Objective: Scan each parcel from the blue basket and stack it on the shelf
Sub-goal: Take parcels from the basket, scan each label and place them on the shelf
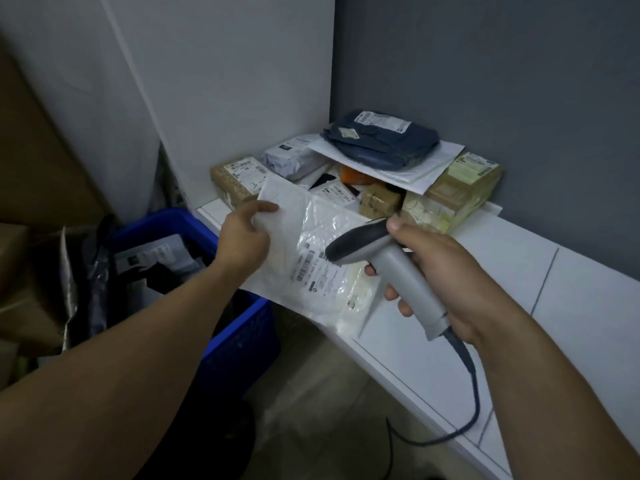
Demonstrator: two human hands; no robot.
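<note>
My left hand (244,233) pinches the upper left edge of a flat white plastic parcel (311,223) and holds it over the shelf's front edge, label side up. My right hand (443,271) grips a grey handheld barcode scanner (388,261); its dark head points at the barcode label (313,271) on the parcel, very close above it. The blue basket (242,337) stands on the floor at lower left, holding dark and grey parcels (152,261). Stacked parcels (367,168) fill the white shelf's (519,289) far corner.
In the stack a dark blue bag (381,138) lies on a white envelope, with brown boxes (464,188) beside. The scanner's cable (474,403) hangs over the shelf edge to the floor. Cardboard boxes (31,202) stand at the left. Grey walls close off the corner.
</note>
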